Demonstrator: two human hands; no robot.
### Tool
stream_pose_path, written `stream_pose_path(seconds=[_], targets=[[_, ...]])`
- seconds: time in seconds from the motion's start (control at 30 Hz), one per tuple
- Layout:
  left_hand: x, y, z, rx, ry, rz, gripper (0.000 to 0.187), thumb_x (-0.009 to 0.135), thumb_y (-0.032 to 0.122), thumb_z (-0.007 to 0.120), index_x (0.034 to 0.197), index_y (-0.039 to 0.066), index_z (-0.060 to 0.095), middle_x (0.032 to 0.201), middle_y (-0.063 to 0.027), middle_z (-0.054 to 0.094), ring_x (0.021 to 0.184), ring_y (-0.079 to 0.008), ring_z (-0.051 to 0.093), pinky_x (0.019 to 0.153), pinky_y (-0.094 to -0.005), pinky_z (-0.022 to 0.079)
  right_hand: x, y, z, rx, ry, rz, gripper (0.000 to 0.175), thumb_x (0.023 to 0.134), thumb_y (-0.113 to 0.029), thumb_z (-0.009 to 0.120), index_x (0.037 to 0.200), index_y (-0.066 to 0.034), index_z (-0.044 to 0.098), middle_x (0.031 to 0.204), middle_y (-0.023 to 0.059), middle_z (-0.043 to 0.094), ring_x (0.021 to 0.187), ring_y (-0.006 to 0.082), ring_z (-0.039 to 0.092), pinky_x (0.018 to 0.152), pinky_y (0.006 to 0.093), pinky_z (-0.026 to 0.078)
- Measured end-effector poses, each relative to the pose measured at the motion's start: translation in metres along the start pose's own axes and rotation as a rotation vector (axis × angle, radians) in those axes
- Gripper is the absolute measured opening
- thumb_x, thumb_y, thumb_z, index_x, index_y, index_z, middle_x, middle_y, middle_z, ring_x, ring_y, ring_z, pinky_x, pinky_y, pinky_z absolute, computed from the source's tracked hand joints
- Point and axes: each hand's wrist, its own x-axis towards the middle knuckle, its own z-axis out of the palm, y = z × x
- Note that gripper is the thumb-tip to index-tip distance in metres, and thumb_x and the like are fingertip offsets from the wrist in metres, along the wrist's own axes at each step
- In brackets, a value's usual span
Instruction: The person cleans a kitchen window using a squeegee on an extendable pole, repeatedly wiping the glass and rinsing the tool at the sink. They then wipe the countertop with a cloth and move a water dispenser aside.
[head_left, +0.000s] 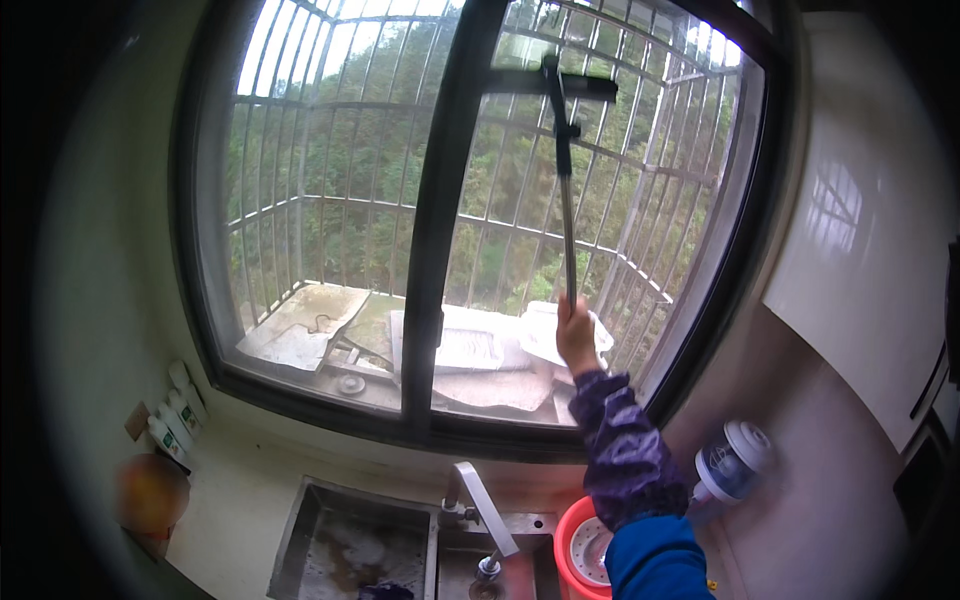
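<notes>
My right hand (576, 337), in a purple sleeve cover over a blue sleeve, is closed around the metal handle (570, 247) of a window squeegee. The tool stands nearly upright, its black head (585, 87) up at the right-hand window pane (510, 172). Whether the blade touches the glass cannot be made out. At its left end the head reaches the dark middle frame bar (442, 172). My left hand is out of view.
Below the window are a double-basin steel sink (433, 555) and a tall square faucet (484, 502). A red basin (564, 551) holding a white strainer (581, 551) stands beside it. White bottles (180, 405) line the left wall; a white cabinet (862, 247) hangs at right. Metal bars (360, 105) enclose the window outside.
</notes>
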Motion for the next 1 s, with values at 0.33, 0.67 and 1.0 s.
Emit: stream_pose_path(seconds=[0.33, 0.67, 1.0], targets=[[0.013, 0.042, -0.004, -0.062, 0.008, 0.097, 0.024, 0.089, 0.025, 0.066, 0.093, 0.002, 0.070, 0.083, -0.0182, 0.070, 0.073, -0.0302, 0.067, 0.068, -0.0419, 0.052, -0.278, 0.095, -0.081, -0.317, -0.395, 0.307, 0.042, 0.098, -0.046, 0.052, 0.092, -0.0037, 0.052, 0.075, 0.0307, 0.061, 0.082, 0.0533, 0.058, 0.063, 0.0611, 0.044], [0.045, 0.003, -0.040, -0.318, -0.165, 0.123, 0.022, 0.094, 0.024, 0.059, 0.096, 0.005, 0.071, 0.076, -0.0090, 0.069, 0.066, -0.0159, 0.061, 0.060, -0.0339, 0.051, -0.263, -0.004, -0.173, -0.468, -0.119, 0.124, 0.044, 0.100, -0.046, 0.051, 0.084, -0.0041, 0.048, 0.060, 0.0196, 0.057, 0.060, 0.0418, 0.062, 0.048, 0.0443, 0.043], [0.067, 0.032, -0.102, -0.359, -0.094, 0.097, 0.026, 0.095, 0.027, 0.060, 0.103, 0.003, 0.068, 0.082, -0.0112, 0.071, 0.071, -0.0199, 0.067, 0.064, -0.0364, 0.054, -0.130, -0.186, -0.093, 0.268, 0.032, 0.370, 0.040, 0.104, -0.047, 0.042, 0.080, -0.0142, 0.041, 0.054, -0.0059, 0.034, 0.039, 0.0047, 0.033, 0.034, 0.0223, 0.024]])
